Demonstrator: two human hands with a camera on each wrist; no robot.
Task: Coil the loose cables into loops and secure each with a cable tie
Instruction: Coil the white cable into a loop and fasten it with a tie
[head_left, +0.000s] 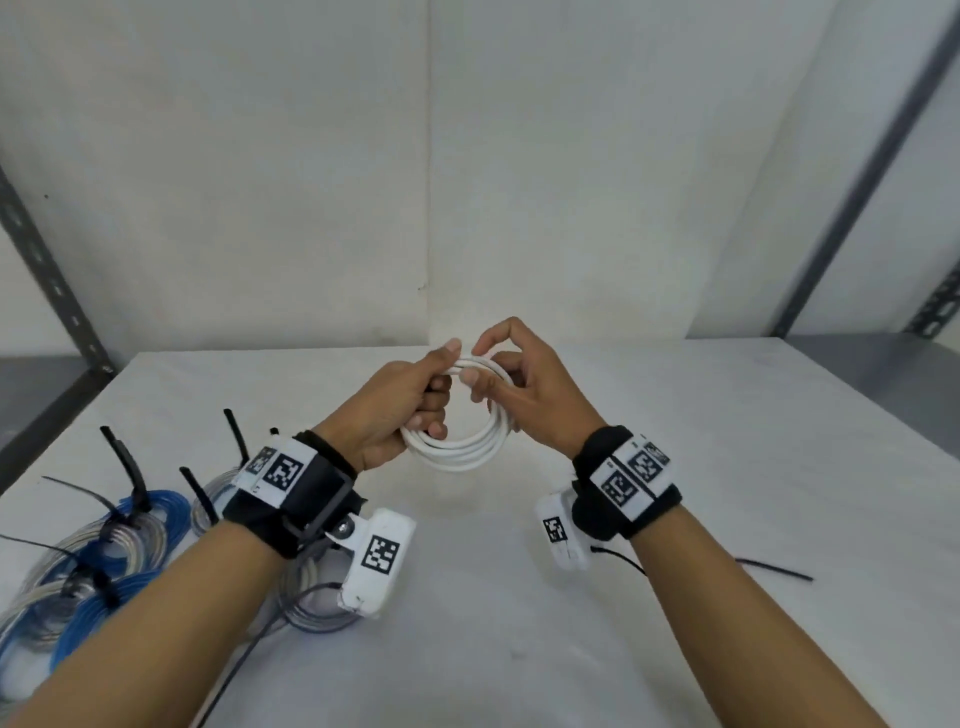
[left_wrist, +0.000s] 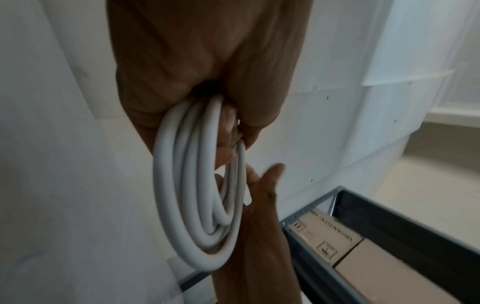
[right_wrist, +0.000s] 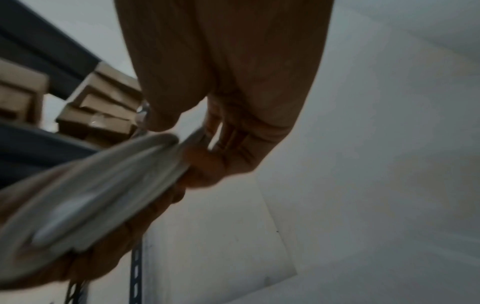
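table (head_left: 675, 467): white | tied cable coils (head_left: 104, 540) left | loose tie (head_left: 774, 569) right

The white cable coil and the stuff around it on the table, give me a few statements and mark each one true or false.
1. The left hand grips the white cable coil. True.
2. The white cable coil lies flat on the table. False: both hands hold it up above the table.
3. A black cable tie is fastened round the white cable coil. False: none shows on it.
4. Blue and clear coils with black ties lie at the table's left. True.
5. The right hand rests empty on the table. False: its fingers pinch the coil's top.
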